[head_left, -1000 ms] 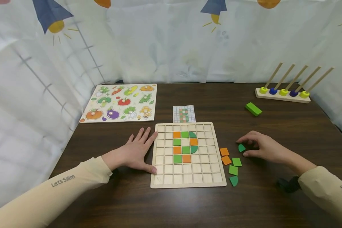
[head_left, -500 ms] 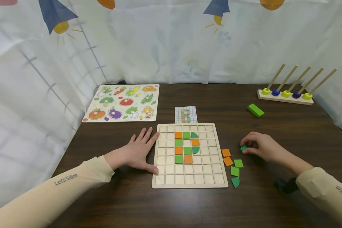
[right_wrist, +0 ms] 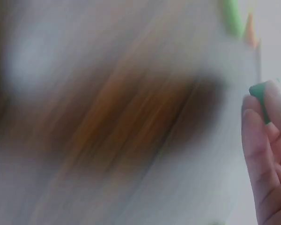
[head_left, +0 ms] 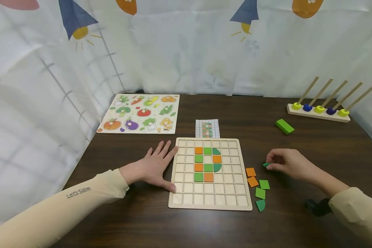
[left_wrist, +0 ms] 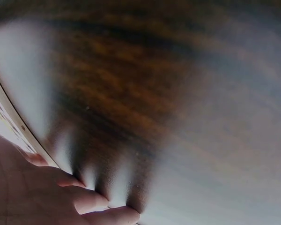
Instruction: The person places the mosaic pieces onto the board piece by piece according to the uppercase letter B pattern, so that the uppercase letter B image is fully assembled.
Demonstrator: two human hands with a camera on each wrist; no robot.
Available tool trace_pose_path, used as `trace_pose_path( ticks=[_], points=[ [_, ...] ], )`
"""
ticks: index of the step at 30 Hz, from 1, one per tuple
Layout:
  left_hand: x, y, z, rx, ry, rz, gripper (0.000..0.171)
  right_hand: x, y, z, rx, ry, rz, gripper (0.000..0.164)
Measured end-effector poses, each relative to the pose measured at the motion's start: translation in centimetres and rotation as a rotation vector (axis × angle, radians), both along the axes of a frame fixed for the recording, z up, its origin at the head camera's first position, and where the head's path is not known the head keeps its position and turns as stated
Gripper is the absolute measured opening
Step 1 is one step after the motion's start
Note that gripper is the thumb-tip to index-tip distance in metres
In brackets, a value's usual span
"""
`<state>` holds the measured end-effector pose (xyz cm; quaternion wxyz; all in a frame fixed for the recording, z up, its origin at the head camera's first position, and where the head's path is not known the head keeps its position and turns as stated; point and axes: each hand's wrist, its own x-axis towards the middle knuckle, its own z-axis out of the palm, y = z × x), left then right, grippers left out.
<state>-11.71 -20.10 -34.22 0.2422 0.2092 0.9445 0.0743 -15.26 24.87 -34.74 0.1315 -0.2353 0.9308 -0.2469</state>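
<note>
My right hand (head_left: 286,163) pinches a dark green quarter-circle tile (right_wrist: 259,96) between thumb and fingers, to the right of the loose tiles. A wooden grid board (head_left: 224,189) lies in the middle of the table, with orange, light green and dark green tiles set in some of its squares. My left hand (head_left: 153,168) is spread flat at the board's left edge, its thumb and forefinger touching the rim. Between the board and my right hand lie two orange tiles (head_left: 250,172), two light green tiles (head_left: 264,184) and another dark green quarter-circle tile (head_left: 260,205).
A printed pattern card (head_left: 215,129) lies just behind the board. A vegetable peg puzzle (head_left: 145,105) is at the back left. At the back right are a green block (head_left: 284,126) and a wooden rack of pegs with coloured rings (head_left: 319,113). A white curtain (head_left: 189,51) hangs behind the table.
My right thumb and fingers have closed on the dark green quarter-circle tile and tilted it up off the table. The left hand stays at the board. The head view has shifted slightly.
</note>
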Motion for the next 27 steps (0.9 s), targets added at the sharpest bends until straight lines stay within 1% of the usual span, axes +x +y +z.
trace_pose_path(
  ticks=[3,7,9,14,16,22,27],
  points=[
    [-0.1,0.0,0.0,-0.004,0.001,-0.001,0.135,0.4,-1.7,0.7,-0.067,-0.063,-0.007,0.010],
    [0.0,0.0,0.0,-0.010,-0.003,0.001,0.135,1.0,-4.7,1.1,-0.127,-0.117,0.006,0.015],
    [0.0,0.0,0.0,-0.012,-0.002,0.003,0.135,1.2,-6.0,1.1,-0.144,-0.141,0.007,0.013],
    [0.1,0.2,0.0,-0.009,-0.008,0.013,0.135,1.4,-8.5,0.9,-0.228,-0.271,-0.010,0.015],
    [0.2,0.2,0.0,-0.009,-0.010,0.014,0.135,1.5,-9.5,0.8,-0.252,-0.310,-0.023,0.015],
    [0.1,0.0,0.3,-0.022,-0.002,0.014,0.135,1.8,-11.8,0.7,-0.265,-0.384,-0.078,0.015],
    [0.4,0.2,0.1,-0.022,-0.008,0.013,0.135,2.4,-12.5,0.8,-0.245,-0.436,-0.116,0.014]
  ],
)
